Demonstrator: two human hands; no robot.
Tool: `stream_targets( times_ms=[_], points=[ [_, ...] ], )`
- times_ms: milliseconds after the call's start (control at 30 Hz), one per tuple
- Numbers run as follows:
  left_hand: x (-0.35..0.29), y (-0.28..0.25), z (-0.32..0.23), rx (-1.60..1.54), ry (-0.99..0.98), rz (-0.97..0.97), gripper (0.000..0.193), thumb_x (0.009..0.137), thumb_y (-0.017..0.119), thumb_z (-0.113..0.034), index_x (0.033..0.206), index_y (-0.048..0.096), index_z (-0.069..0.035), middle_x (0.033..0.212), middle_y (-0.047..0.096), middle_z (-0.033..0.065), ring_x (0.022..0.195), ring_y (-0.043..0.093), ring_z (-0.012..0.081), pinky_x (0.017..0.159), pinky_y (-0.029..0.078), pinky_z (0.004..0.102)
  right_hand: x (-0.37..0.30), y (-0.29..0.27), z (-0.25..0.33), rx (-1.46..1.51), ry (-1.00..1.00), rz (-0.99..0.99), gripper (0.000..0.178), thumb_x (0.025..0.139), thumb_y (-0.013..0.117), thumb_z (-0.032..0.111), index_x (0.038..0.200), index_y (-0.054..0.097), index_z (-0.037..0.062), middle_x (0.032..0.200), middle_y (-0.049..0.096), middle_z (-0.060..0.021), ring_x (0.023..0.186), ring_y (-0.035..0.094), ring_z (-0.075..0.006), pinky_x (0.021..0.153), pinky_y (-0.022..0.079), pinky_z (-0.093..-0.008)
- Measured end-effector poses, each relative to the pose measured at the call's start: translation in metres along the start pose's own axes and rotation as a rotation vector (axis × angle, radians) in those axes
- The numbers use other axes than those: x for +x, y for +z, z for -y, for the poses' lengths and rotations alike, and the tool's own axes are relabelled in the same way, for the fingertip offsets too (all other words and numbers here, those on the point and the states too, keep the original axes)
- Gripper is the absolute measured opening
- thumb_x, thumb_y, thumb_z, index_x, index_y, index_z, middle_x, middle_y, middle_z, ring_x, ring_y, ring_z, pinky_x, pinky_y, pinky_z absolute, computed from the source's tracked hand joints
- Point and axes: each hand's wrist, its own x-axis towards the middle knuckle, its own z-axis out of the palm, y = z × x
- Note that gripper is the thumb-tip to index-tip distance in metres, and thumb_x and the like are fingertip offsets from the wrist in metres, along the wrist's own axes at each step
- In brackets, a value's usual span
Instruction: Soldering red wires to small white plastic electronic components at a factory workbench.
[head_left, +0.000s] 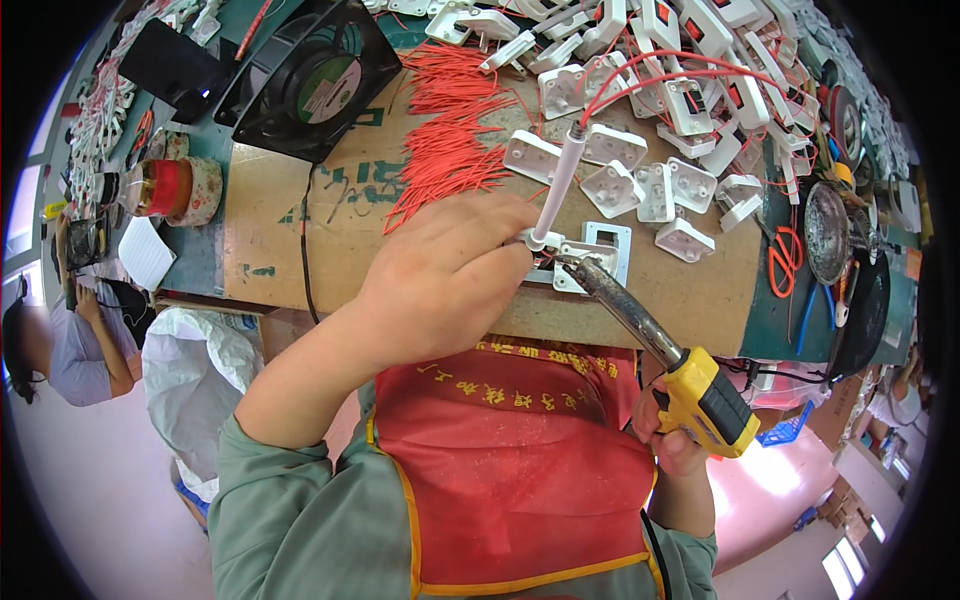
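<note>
Head view: left hand point(450, 265) curled at foot of white tube point(562, 185), cannot tell pinch; right hand point(672, 442) grips soldering iron point(700, 390), tip at white housing point(598, 255) on bench point(690, 305). Slip could burn fingers, plastic.

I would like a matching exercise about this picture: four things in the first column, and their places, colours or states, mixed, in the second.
Column one
1. Gun-shaped tool
2. Fan
3. Loose thin wires
4. Scissors

Column two
A. Red, heaped on the cardboard
B. Orange-handled, on the green table surface to the right of the cardboard
C. Black, with a round label at its centre
D. Yellow and black at the handle, held in the right hand

Right pairs: 1-D, 2-C, 3-A, 4-B
</note>
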Motion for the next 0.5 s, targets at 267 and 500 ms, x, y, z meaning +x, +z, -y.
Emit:
stream_targets(
  times_ms=[267,500],
  points=[
    [0.003,-0.007,0.003,-0.013,0.009,0.093,0.024,0.072,0.072,0.002,0.095,0.063,-0.002,0.109,0.064,0.0162,0.098,0.066,0.0339,0.078,0.054,0.0378,0.001,0.001,-0.002,-0.017,-0.026,0.024,0.077,0.075,0.080,0.054,0.128,0.051,0.0056,0.068,0.046,0.0014,0.054,0.045,-0.0107,0.049,0.036,-0.0250],
    [0.010,-0.016,0.008,0.044,0.101,0.191,0.024,0.070,0.068,0.001,0.092,0.062,-0.001,0.111,0.064,0.0157,0.098,0.066,0.0334,0.076,0.055,0.0384,-0.002,-0.003,-0.005,-0.008,-0.016,0.019,0.075,0.076,0.080,0.053,0.127,0.051,0.0057,0.069,0.046,0.0012,0.054,0.044,-0.0108,0.049,0.035,-0.0250]
  ],
)
